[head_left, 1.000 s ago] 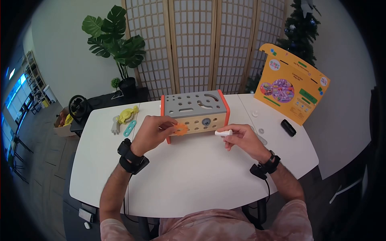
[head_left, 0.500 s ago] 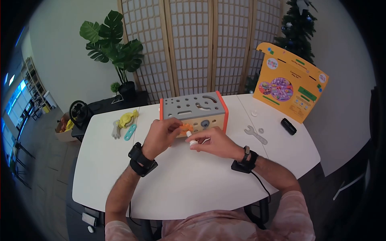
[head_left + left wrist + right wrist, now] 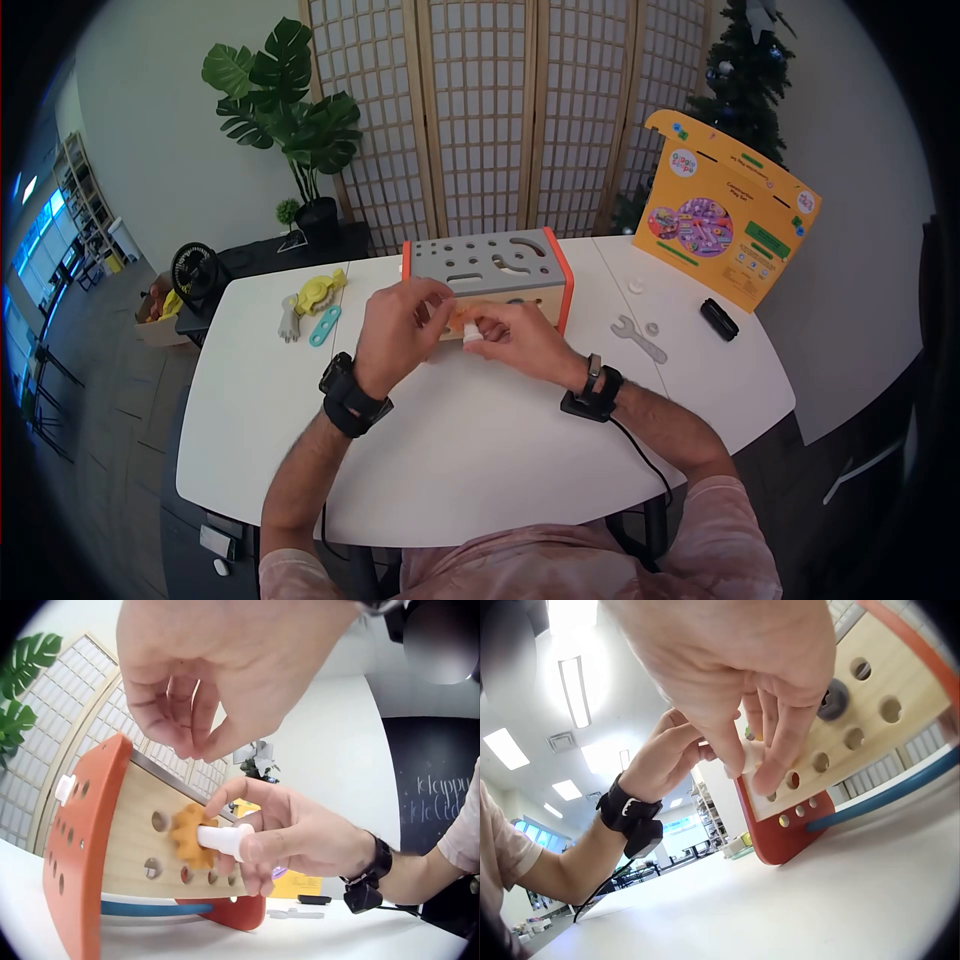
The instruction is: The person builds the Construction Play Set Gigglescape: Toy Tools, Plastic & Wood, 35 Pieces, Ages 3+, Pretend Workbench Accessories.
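Note:
My right hand [image 3: 525, 338] pinches a white toy bolt [image 3: 225, 839] by its head between thumb and fingers. The bolt's shank meets the middle of an orange toy gear [image 3: 187, 834], which sits against the light wooden side panel [image 3: 135, 847] of a toy workbench [image 3: 485, 262]. Close to the gear, my left hand [image 3: 400, 325] has curled fingers with the thumb tip against them, and nothing shows between them in the left wrist view. A grey screw head [image 3: 834, 700] sits in the panel. My right fingers partly cover the bolt in the head view.
A grey toy wrench [image 3: 638, 340], a small white piece [image 3: 636, 286] and a black object [image 3: 719, 319] lie on the right. On the left are a teal strip [image 3: 324, 326], a yellow toy piece [image 3: 320, 292] and grey pieces [image 3: 289, 318]. An orange-yellow box [image 3: 730, 210] stands at the back right.
My right hand has carried the bolt leftward from beside the workbench to the gear and turned it towards the panel. My left hand has moved slightly right and its fingers now show apart from the gear.

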Demonstrator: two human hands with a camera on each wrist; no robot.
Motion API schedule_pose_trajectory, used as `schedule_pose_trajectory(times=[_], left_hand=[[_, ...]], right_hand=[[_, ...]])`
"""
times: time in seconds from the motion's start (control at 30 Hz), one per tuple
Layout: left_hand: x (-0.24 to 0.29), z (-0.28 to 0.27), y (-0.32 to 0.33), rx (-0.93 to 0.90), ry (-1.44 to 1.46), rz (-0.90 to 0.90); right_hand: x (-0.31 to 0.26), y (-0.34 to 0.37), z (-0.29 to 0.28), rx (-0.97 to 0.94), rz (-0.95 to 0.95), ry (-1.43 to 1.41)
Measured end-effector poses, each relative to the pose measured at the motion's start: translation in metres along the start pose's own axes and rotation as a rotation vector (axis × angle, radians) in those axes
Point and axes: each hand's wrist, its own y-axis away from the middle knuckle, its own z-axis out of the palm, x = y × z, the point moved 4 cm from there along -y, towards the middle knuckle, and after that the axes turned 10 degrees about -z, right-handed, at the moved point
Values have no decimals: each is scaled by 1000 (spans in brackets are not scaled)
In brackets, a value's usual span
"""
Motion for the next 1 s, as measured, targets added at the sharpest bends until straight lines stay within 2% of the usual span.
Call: schedule_pose_trajectory(times=[0.03, 0.1, 0.13, 0.2, 0.3, 0.43, 0.5, 0.63, 1.0], left_hand=[[0, -2, -3, 1, 0, -2], [5, -10, -4, 215, -221, 242], [-4, -7, -8, 218, -222, 242], [-33, 8, -22, 98, -229, 182], [-43, 17, -22, 158, -304, 237], [-32, 14, -16, 121, -327, 249], [-33, 14, -15, 83, -204, 219], [-34, 14, -16, 56, -174, 159], [-36, 15, -15, 84, -189, 174]], right_hand=[[-3, 0, -1, 23, 46, -4], [-5, -1, -2, 44, 89, -8], [-6, -2, -2, 35, 87, 19], [-9, -3, -4, 28, 80, 49], [-13, -7, -8, 51, 115, 3], [-14, -13, -12, 33, 144, 45], [-12, -17, -11, 4, 156, 66], [-12, -17, -14, 14, 172, 19], [-12, -21, -16, 32, 157, 37]])
